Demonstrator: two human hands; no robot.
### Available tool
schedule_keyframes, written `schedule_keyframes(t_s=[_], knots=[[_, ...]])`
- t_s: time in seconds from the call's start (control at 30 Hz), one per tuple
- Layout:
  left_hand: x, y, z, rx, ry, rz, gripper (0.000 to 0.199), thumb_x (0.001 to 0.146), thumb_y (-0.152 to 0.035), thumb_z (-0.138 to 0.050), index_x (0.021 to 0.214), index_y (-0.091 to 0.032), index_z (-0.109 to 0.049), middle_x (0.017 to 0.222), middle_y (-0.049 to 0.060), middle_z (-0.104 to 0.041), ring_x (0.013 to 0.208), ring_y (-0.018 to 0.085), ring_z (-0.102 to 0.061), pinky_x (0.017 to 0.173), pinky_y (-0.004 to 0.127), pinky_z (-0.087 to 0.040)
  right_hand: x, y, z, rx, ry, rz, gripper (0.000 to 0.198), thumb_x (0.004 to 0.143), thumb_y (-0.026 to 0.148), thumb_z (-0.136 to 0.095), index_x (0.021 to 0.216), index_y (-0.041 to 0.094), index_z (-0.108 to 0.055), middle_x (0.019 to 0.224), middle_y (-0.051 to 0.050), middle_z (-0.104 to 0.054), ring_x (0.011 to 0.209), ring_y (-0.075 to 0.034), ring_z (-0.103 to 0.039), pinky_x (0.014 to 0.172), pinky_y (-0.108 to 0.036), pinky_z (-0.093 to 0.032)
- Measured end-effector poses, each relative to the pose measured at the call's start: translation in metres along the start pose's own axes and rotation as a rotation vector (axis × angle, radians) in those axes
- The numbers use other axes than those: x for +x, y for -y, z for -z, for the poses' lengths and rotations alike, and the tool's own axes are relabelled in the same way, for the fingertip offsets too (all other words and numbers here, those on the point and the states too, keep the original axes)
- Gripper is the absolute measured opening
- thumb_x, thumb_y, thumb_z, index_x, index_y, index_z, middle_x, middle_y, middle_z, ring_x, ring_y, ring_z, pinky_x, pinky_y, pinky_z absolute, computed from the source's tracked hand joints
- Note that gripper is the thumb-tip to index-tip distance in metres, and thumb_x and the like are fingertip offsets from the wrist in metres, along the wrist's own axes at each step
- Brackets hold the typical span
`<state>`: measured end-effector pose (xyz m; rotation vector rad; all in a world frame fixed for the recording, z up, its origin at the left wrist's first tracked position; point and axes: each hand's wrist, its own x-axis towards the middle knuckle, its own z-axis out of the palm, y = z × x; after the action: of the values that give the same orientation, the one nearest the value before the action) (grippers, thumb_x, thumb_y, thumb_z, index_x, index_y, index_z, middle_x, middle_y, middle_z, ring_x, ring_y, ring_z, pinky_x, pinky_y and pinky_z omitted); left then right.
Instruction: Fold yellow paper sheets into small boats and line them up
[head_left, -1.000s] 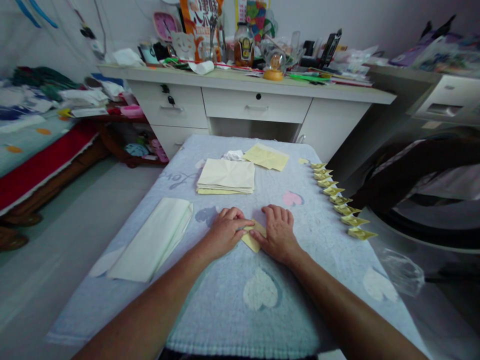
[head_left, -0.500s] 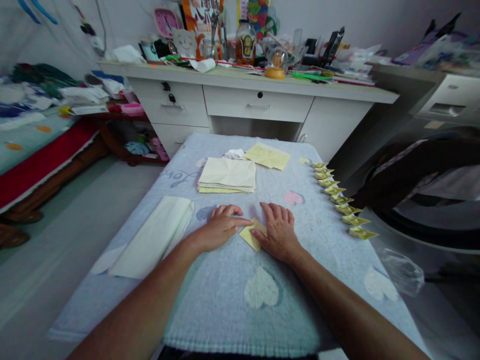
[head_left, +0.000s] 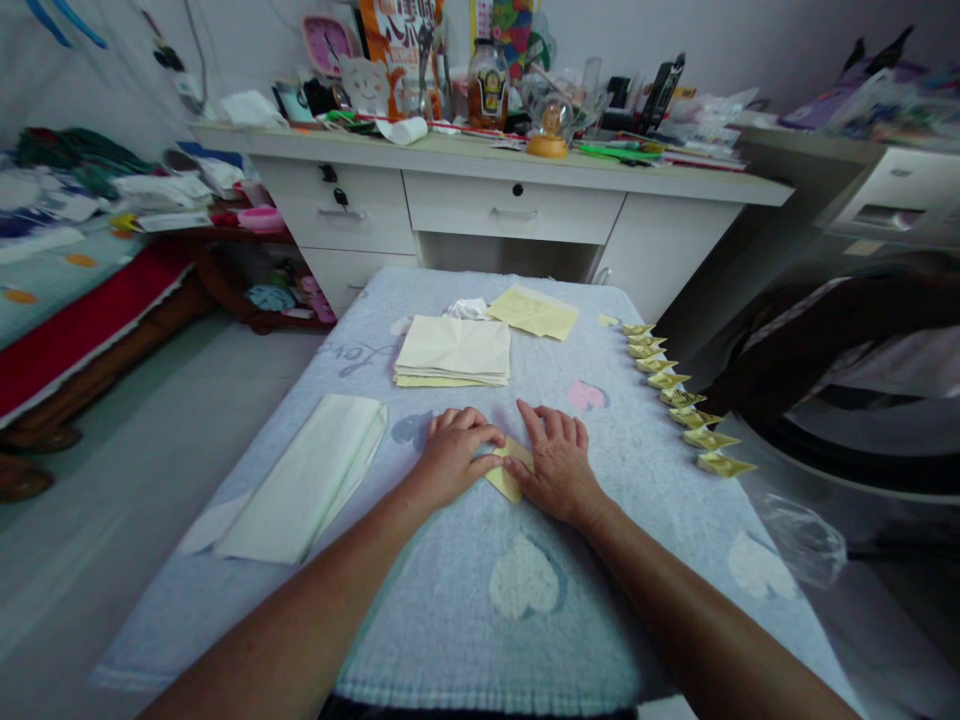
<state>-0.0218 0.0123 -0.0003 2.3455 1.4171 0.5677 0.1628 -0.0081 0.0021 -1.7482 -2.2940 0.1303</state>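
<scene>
Head view: two bare hands work at a low table covered with a pale blue cloth (head_left: 442,630) that has hearts on it.
Small yellow paper (head_left: 510,487): it lies folded and flat on the cloth, between the two hands, near the middle of the table.
Left hand (head_left: 454,455): its fingers are bent, and the thumb and pointing finger reach the paper's left side. I cannot tell if they pinch it.
Right hand (head_left: 559,462): it is spread out, palm down, with the fingers apart. Its thumb rests on the paper near the left thumb.
Paper pile (head_left: 452,345): cream sheets with fold lines, past the left hand, with some yellow at the bottom.
Yellow sheets (head_left: 536,313): just beyond the pile, to its right.
White crumpled bit (head_left: 468,309): right behind the pile.
Long white folded sheet (head_left: 304,480): on the cloth, to the left of the left hand.
Little yellow folded boats (head_left: 709,440): in a row along the right edge of the table.
White desk (head_left: 360,215): behind the table, with a jar (head_left: 488,88) and a pink clock (head_left: 328,45) on top.
</scene>
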Motion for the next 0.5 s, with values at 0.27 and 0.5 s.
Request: schedule_keyframes(t_s=[0.27, 0.5], knots=[[0.001, -0.001, 0.003, -0.003, 0.022, 0.019, 0.022, 0.076, -0.029, -0.070, 0.098, -0.029, -0.065, 0.104, 0.000, -0.059, 0.102, 0.024, -0.047, 0.088, 0.039, -0.032, -0.002, -0.020, 0.004, -0.001, 0.020, -0.049, 0.078, 0.084, 0.047, -0.055, 0.150, 0.026, -0.021, 0.136, -0.015, -0.043, 0.124, -0.034, -0.036, 0.103, -0.057, -0.021], [0.003, -0.001, 0.001, -0.022, 0.034, 0.064, 0.039, 0.073, -0.027, -0.070, 0.111, -0.029, -0.059, 0.118, 0.002, -0.055, 0.109, 0.026, -0.046, 0.092, 0.040, -0.032, -0.003, -0.042, 0.011, 0.067, 0.014, -0.021, 0.077, 0.080, 0.035, -0.060, 0.148, 0.023, -0.027, 0.139, -0.016, -0.040, 0.126, -0.034, -0.035, 0.102, -0.055, -0.026]])
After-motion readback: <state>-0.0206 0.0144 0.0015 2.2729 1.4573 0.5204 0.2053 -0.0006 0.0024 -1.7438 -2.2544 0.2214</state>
